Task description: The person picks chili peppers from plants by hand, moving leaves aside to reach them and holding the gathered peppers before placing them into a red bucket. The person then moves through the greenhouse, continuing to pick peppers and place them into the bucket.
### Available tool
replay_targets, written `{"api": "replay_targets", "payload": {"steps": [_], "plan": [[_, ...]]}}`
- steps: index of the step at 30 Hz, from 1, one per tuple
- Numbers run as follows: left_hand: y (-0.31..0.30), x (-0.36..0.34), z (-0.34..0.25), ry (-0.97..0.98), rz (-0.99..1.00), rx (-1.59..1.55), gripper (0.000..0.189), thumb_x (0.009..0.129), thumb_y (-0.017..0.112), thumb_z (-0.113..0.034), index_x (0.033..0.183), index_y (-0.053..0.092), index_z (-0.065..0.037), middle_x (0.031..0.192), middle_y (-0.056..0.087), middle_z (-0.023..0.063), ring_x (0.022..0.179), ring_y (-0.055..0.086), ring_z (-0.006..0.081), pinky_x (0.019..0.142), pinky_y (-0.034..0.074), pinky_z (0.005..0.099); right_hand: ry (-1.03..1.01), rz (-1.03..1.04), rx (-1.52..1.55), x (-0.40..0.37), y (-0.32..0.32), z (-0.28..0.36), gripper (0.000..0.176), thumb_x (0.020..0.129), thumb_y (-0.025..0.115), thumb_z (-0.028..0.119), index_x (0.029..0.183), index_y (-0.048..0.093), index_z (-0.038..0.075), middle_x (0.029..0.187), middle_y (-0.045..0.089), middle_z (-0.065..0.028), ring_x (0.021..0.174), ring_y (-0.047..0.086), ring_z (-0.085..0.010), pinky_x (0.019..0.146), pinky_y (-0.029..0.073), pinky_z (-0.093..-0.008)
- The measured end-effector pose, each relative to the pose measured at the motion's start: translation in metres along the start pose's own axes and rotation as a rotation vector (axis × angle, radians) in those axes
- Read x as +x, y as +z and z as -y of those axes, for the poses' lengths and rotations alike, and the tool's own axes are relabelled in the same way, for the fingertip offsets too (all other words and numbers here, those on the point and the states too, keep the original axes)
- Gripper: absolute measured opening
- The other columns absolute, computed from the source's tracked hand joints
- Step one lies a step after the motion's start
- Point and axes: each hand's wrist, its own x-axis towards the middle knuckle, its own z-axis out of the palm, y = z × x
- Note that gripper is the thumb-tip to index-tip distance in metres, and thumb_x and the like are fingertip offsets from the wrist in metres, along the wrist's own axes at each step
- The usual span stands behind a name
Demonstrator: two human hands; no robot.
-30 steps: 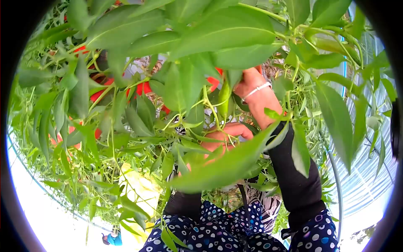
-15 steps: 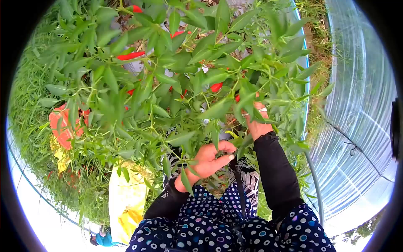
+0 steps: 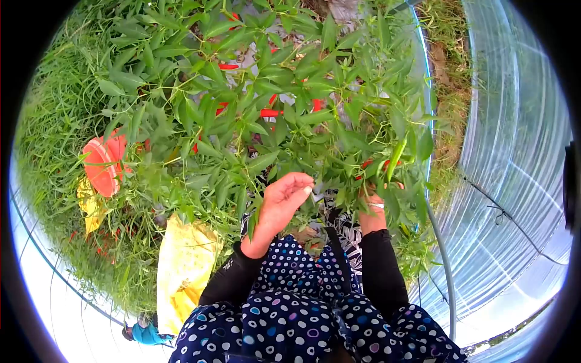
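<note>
Head view: left hand [image 3: 280,202] just off centre toward 7 o'clock, half-curled, thumb near fingertips, hold unclear; right hand [image 3: 373,206] at 4 o'clock, fingers leaf-hidden, opening and hold can't tell, green pepper [image 3: 396,158] just above it, red pepper [image 3: 272,113] at 12 o'clock among leaves [image 3: 264,161].

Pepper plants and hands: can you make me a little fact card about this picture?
Plants: green, leafy
Red peppers: several, among leaves
Green pepper: long, hanging near the right hand
Left hand: thumb and fingers close together
Right hand: partly hidden by leaves
Yellow sack: left of the left arm
Other person: blue clothing, lower left
</note>
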Motion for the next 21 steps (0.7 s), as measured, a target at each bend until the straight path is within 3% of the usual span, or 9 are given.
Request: {"api": "replay_targets", "payload": {"steps": [2,4,5,6,9,10,16,18,21], "plan": [[0.005,0.001,0.0,-0.011,0.015,-0.009,0.019,0.083,0.056,-0.002,0.102,0.056,-0.002,0.094,0.06,0.0024,0.091,0.057,0.0122,0.082,0.044,0.025,0.92,-0.344,1.14,0.017,0.017,0.004,0.023,0.081,0.056,0.005,0.103,0.057,0.003,0.097,0.063,-0.0095,0.083,0.061,-0.0184,0.071,0.049,-0.0296],[0.011,0.0,0.005,0.004,0.004,0.01,0.024,0.08,0.06,-0.003,0.103,0.055,-0.003,0.095,0.059,0.0013,0.09,0.054,0.0076,0.077,0.044,0.0222,1.124,-0.324,1.524,0.071,-0.038,0.028,0.026,0.077,0.061,0.001,0.102,0.057,0.004,0.097,0.062,-0.006,0.08,0.06,-0.0148,0.068,0.049,-0.028],[0.012,-0.001,0.012,0.008,0.004,0.007,0.037,0.075,0.065,-0.006,0.11,0.053,-0.004,0.1,0.058,0.0025,0.095,0.053,0.0097,0.079,0.044,0.024,1.205,-0.127,1.227,0.086,-0.058,0.038,0.029,0.073,0.066,0.0,0.1,0.057,0.004,0.092,0.061,-0.0034,0.078,0.058,-0.0114,0.068,0.048,-0.0267],[0.014,-0.001,0.006,0.008,0.01,0.007,0.037,0.075,0.065,-0.006,0.11,0.053,-0.004,0.1,0.058,0.0025,0.095,0.053,0.0097,0.079,0.044,0.024,0.959,-0.163,1.32,0.093,-0.064,0.042,0.029,0.073,0.064,-0.001,0.101,0.055,0.003,0.09,0.059,-0.0044,0.078,0.055,-0.0117,0.072,0.046,-0.0255],[0.026,-0.01,-0.012,0.141,-0.005,0.285,0.072,0.066,0.072,-0.014,0.129,0.038,-0.004,0.118,0.051,0.0079,0.111,0.047,0.0161,0.088,0.04,0.0313,0.804,-0.029,1.296,0.117,-0.089,0.065,0.028,0.073,0.055,-0.006,0.1,0.054,0.0,0.094,0.056,-0.004,0.085,0.052,-0.0116,0.075,0.044,-0.0244],[0.029,-0.01,-0.013,0.138,0.001,0.278,0.072,0.066,0.072,-0.014,0.129,0.038,-0.004,0.118,0.051,0.0079,0.111,0.047,0.0161,0.088,0.04,0.0313,0.886,-0.023,1.272,0.123,-0.098,0.079,0.027,0.072,0.056,-0.004,0.098,0.054,-0.001,0.088,0.056,-0.0028,0.079,0.052,-0.0094,0.07,0.044,-0.0229],[0.035,-0.006,-0.012,0.132,0.058,0.24,0.087,0.06,0.078,-0.015,0.132,0.032,-0.002,0.128,0.042,0.0138,0.121,0.038,0.0225,0.101,0.03,0.0334,0.737,0.258,0.874,0.107,-0.085,0.108,0.025,0.07,0.064,0.003,0.093,0.055,-0.001,0.071,0.057,0.0001,0.061,0.049,-0.0065,0.056,0.043,-0.0241],[0.037,-0.013,-0.012,0.196,-0.196,0.21,0.091,0.06,0.078,-0.018,0.133,0.027,0.001,0.129,0.04,0.0166,0.121,0.038,0.0247,0.101,0.03,0.0343,0.796,0.249,0.893,0.109,-0.095,0.117,0.021,0.071,0.064,0.002,0.089,0.054,0.0,0.073,0.057,-0.0005,0.063,0.05,-0.0069,0.058,0.043,-0.0239],[0.029,-0.025,-0.021,0.257,-0.184,0.318,0.093,0.058,0.078,-0.019,0.133,0.027,0.001,0.127,0.039,0.0188,0.12,0.039,0.0275,0.099,0.031,0.0355,0.994,0.008,0.995,0.112,-0.122,0.123,0.017,0.072,0.061,-0.001,0.088,0.054,0.001,0.074,0.056,-0.0009,0.066,0.05,-0.0072,0.06,0.042,-0.0223]]}}
